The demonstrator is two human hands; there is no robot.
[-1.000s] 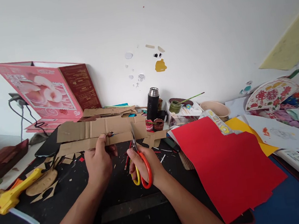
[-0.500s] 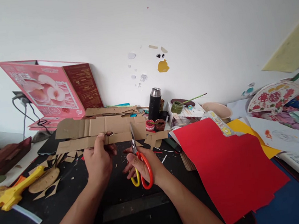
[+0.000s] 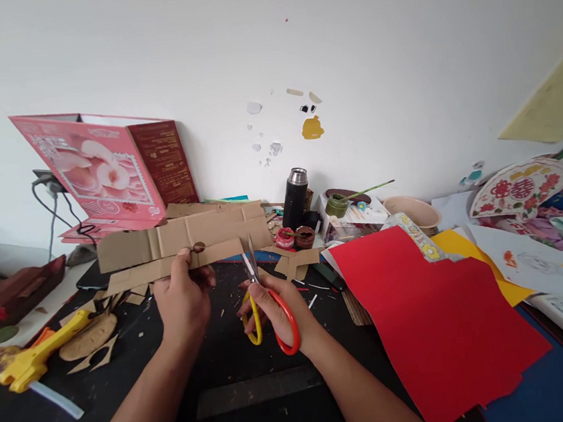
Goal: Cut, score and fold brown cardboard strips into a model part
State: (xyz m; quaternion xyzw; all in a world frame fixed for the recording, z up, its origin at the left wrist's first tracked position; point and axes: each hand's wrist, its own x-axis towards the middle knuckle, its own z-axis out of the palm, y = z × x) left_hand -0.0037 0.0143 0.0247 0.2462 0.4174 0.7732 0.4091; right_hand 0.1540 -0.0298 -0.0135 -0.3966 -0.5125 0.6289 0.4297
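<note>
My left hand point(image 3: 185, 298) is closed on a long piece of brown cardboard point(image 3: 222, 225), with its thumb on the near side. The cardboard has creases and a small dark hole, and a narrow strip point(image 3: 220, 252) runs along its lower edge. My right hand point(image 3: 284, 305) grips a pair of scissors point(image 3: 252, 272) with one red and one yellow handle loop. The scissor blades stand apart and point up and away, close to the strip's right end. Cardboard scraps point(image 3: 299, 259) lie on the black mat just beyond the scissors.
A yellow glue gun point(image 3: 40, 357) lies at left, below a pink box point(image 3: 106, 172). At the back stand a black thermos point(image 3: 295, 199) and paint jars point(image 3: 305, 237). Red paper point(image 3: 433, 316) covers the right side. A dark flat ruler-like strip point(image 3: 260, 391) lies in front.
The scissor blades and handles have spread apart. The narrow strip, which reached past the blades, now ends just left of them. The cardboard's left part has tilted down slightly.
</note>
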